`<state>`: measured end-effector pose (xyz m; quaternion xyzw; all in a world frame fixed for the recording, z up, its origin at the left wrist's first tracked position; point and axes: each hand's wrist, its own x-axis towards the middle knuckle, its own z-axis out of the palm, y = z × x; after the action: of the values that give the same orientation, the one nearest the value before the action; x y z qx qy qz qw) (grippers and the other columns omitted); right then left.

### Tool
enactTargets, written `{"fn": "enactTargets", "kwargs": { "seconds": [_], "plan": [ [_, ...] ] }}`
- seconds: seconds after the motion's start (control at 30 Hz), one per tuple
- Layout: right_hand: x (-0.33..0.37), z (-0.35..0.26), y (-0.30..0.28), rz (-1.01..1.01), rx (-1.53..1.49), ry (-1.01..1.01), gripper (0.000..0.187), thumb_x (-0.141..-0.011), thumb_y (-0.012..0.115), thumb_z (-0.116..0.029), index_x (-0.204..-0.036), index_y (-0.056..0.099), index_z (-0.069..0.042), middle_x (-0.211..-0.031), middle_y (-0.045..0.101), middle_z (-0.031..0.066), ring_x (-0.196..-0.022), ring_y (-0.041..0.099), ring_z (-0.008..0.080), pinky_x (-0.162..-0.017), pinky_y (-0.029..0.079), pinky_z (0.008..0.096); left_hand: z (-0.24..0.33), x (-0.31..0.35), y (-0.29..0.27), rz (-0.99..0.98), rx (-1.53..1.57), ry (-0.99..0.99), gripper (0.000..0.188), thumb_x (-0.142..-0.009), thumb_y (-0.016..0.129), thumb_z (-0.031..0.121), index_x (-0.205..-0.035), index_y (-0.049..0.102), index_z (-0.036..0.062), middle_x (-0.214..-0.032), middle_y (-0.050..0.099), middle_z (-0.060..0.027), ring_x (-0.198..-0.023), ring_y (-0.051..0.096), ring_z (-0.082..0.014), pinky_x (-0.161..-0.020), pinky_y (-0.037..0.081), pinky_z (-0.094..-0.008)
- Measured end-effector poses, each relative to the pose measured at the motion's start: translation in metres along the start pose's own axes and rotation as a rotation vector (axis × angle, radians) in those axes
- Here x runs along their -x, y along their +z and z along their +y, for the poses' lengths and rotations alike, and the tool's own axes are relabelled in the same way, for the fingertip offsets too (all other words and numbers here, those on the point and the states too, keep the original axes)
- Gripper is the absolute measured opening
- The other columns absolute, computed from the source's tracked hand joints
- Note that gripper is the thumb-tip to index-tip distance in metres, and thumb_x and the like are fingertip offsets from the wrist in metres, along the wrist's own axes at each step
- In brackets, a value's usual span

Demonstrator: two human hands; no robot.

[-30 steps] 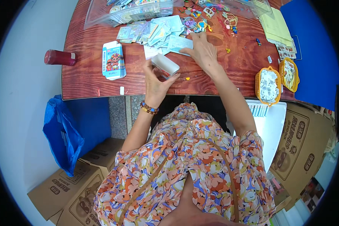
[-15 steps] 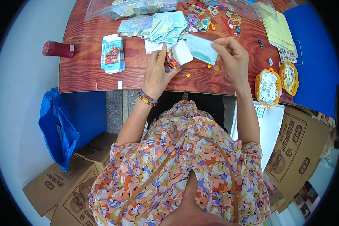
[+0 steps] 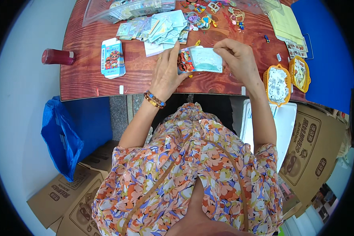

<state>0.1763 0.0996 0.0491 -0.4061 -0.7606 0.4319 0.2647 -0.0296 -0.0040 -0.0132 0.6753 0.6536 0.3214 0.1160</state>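
Over the middle of the table, my left hand (image 3: 166,74) is closed around a small printed card box (image 3: 185,61) with cartoon figures on it. My right hand (image 3: 236,59) pinches the right edge of a pale green packet (image 3: 207,59). The packet's left end meets the box's right-hand opening; how far it reaches inside is hidden. Just beyond my hands lies a loose heap of similar pale packets (image 3: 167,26). To the left is a stack of flat blue cartoon boxes (image 3: 113,59).
A clear plastic bin (image 3: 100,15) stands at the back left, with colourful trinkets (image 3: 204,20) right of it. Two yellow baskets (image 3: 278,101) (image 3: 308,80) sit at the right edge. A red cylinder (image 3: 58,57) lies far left. Cardboard boxes (image 3: 63,192) stand below.
My right hand has brought the packet left against the box. The box has turned so its printed face shows, and its white flap is no longer seen sticking up.
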Motion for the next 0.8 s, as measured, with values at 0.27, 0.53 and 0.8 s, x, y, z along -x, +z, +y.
{"fn": "enactTargets", "kwargs": {
  "seconds": [0.27, 0.53, 0.8],
  "plan": [
    [-0.015, 0.011, 0.029, -0.098, 0.222, -0.258, 0.021, -0.098, 0.058, -0.015, -0.107, 0.069, 0.000, -0.077, 0.069, 0.0055, -0.061, 0.066, 0.0124, -0.049, 0.049, 0.0239, 0.007, -0.010, 0.007, -0.003, -0.005, 0.038, 0.079, -0.065, 0.088, 0.013, -0.131, 0.046, 0.0013, -0.124, 0.054, -0.0187, -0.114, 0.054, -0.0384, -0.095, 0.048, -0.0464],
    [-0.007, 0.003, 0.029, -0.198, -0.078, 0.141, 0.029, -0.099, 0.056, -0.014, -0.124, 0.064, -0.001, -0.084, 0.070, 0.0056, -0.052, 0.060, 0.0080, -0.046, 0.047, 0.0230, 0.001, -0.016, 0.010, 0.009, 0.047, -0.040, 0.081, -0.066, 0.087, 0.015, -0.134, 0.046, 0.0025, -0.121, 0.054, -0.0173, -0.113, 0.054, -0.0373, -0.095, 0.048, -0.0457],
    [-0.059, 0.040, 0.007, 0.133, -0.124, 0.140, 0.027, -0.097, 0.057, -0.016, -0.118, 0.066, -0.002, -0.096, 0.073, 0.0088, -0.061, 0.064, 0.0119, -0.054, 0.050, 0.0265, -0.017, -0.008, 0.005, 0.043, 0.000, -0.100, 0.077, -0.067, 0.088, 0.024, -0.131, 0.050, 0.0024, -0.114, 0.057, -0.0170, -0.104, 0.058, -0.0373, -0.086, 0.051, -0.0459]
  ]
}}
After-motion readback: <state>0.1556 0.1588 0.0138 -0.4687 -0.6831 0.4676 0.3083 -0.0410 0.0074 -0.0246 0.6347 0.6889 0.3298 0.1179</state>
